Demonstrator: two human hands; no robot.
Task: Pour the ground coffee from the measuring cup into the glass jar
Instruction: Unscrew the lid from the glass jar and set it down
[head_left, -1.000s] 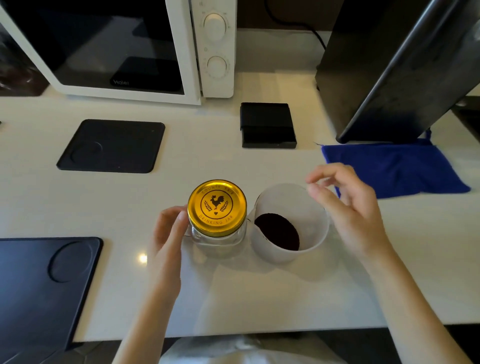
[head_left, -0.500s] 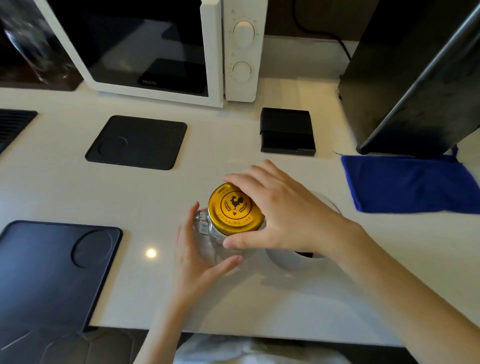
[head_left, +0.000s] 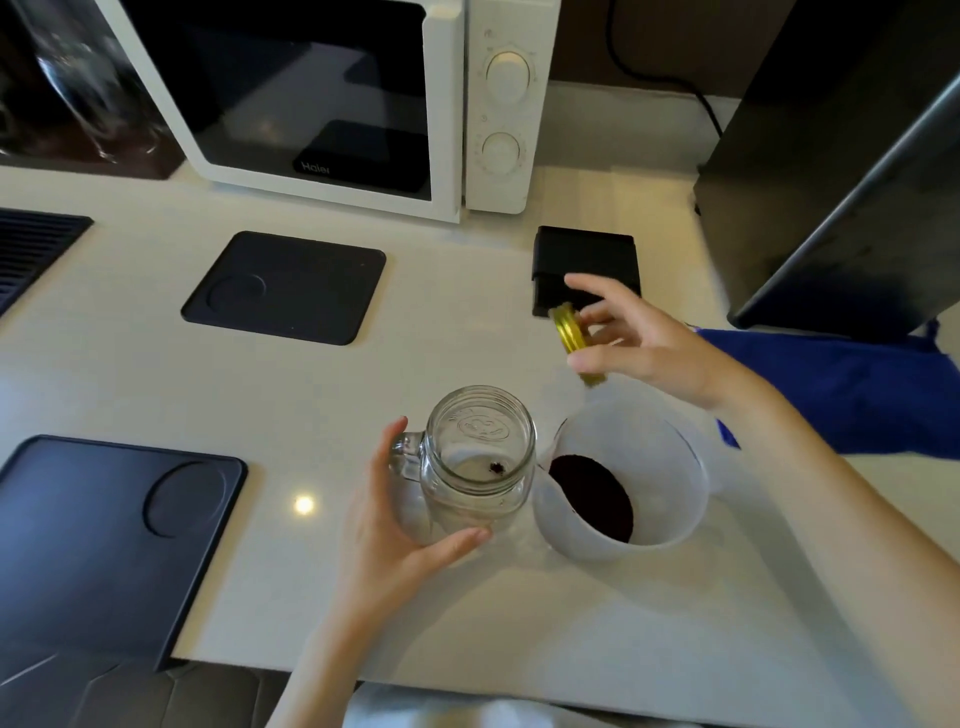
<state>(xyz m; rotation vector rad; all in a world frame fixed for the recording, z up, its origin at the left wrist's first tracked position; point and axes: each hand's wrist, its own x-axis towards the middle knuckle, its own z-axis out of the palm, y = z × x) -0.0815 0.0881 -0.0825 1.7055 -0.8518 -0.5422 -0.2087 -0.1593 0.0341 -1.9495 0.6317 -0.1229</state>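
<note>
Head view: your pale countertop (head_left: 130, 374) carries a white microwave (head_left: 332, 98) at the back, a tall black appliance (head_left: 841, 171) at the right rear, and a blue cloth (head_left: 852, 384) lying in front of that appliance. Two dark square mats sit on the left, the far mat (head_left: 285, 288) ahead of the near mat (head_left: 104, 540), and a small black box (head_left: 584, 260) rests near the microwave's control side. The glass jar (head_left: 478, 462) stands upright and uncapped at centre, holding only a small dark speck at its bottom. Your left hand (head_left: 395, 530) is wrapped around the jar's near side, thumb under its base edge and fingers by its handle. Just right of the jar, and touching or nearly touching it, the white measuring cup (head_left: 623, 478) sits on the counter with the ground coffee (head_left: 592, 496) pooled inside. Your right hand (head_left: 644, 343) pinches the gold lid (head_left: 571, 340) on edge, in the air beyond the cup.
</note>
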